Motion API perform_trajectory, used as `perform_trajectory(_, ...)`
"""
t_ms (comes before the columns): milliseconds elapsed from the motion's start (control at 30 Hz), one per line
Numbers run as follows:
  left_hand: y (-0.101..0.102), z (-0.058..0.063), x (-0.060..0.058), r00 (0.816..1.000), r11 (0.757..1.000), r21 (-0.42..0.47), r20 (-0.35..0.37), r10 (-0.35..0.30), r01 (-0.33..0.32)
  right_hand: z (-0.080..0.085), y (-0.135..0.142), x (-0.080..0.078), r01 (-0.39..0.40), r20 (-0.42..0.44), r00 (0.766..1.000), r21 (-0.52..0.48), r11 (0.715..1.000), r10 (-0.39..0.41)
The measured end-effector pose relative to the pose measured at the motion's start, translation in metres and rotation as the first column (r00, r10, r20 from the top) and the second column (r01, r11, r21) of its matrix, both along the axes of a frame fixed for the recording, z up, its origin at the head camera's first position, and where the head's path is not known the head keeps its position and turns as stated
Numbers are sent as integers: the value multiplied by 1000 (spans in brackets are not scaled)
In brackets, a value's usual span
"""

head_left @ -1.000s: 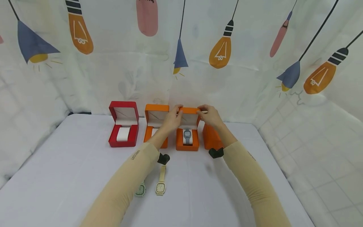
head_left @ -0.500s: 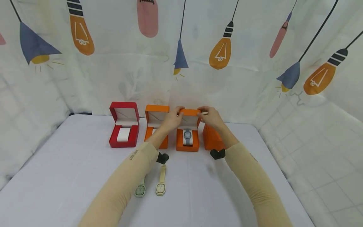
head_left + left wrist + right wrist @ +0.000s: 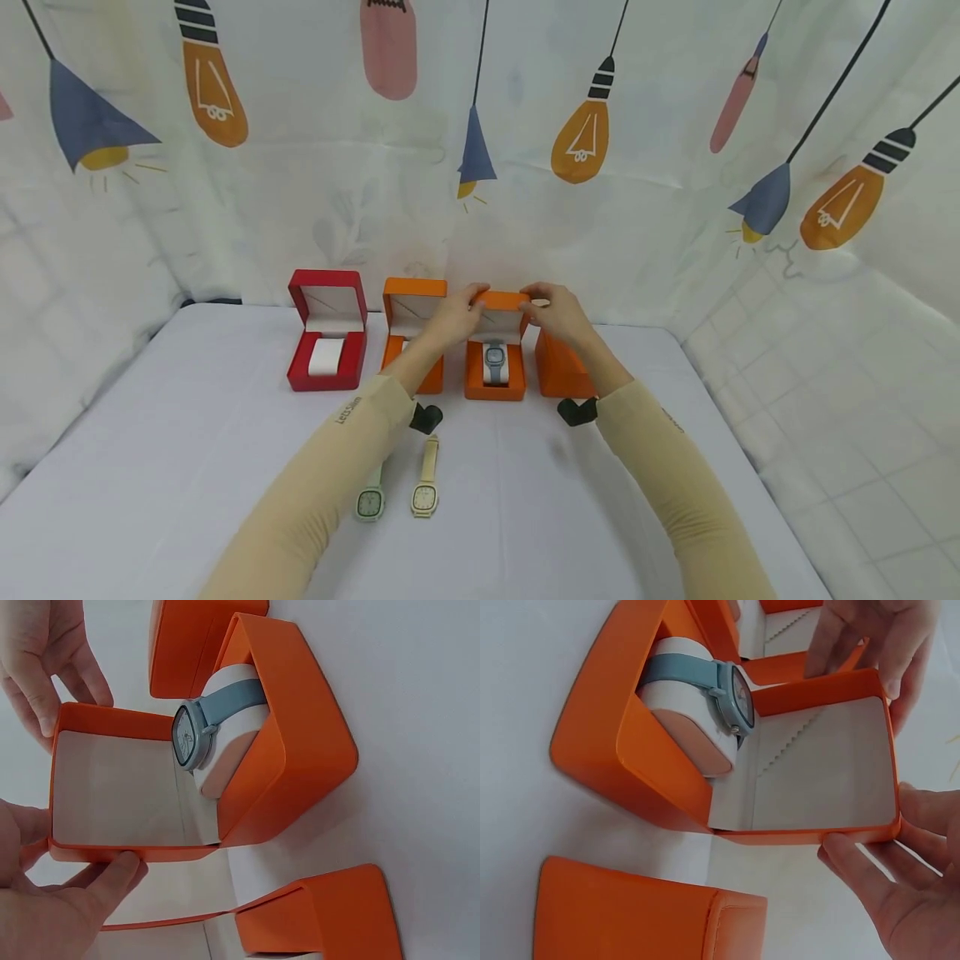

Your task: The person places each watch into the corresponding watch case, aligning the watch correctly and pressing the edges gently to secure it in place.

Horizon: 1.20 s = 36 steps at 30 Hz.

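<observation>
An orange watch box (image 3: 474, 385) stands at the back of the table with its lid (image 3: 112, 787) raised. Inside, a blue-grey watch (image 3: 736, 697) is wrapped round a white cushion (image 3: 682, 735). My left hand (image 3: 454, 318) grips the lid's left side, thumb and fingers at its edge. On the lid's opposite side, my right hand (image 3: 561, 312) holds the right corner between thumb and fingers. The lid leans forward over the box's rear part, and its pale lining shows in both wrist views.
Left of it stand another open orange watch box (image 3: 415, 287) and an open red watch box (image 3: 324, 382). A closed orange box (image 3: 561, 371) is close on the right. Nearer me lie a green watch (image 3: 370, 503) and a cream watch (image 3: 424, 497).
The lid has tipped slightly forward and down, with both hands moving along with it. The other boxes and the two loose watches stay where they were.
</observation>
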<state>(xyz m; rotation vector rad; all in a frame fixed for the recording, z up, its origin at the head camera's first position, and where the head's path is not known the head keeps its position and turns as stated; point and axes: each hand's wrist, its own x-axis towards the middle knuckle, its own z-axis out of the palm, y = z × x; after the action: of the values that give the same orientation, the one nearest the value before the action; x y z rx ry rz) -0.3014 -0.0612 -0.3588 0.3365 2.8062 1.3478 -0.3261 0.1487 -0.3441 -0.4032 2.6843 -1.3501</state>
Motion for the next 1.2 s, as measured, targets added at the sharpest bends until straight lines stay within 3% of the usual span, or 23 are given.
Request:
perform_trajectory(367,-2,-1,2,999,999,-50,-36,4,-5,-6,1,7,-12,-81,997,-1,1000,12)
perform_trajectory(1200,-1,0,17,991,999,-42,-132,-30,25,-10,-1,23,8,-103,995,5,1000,-8)
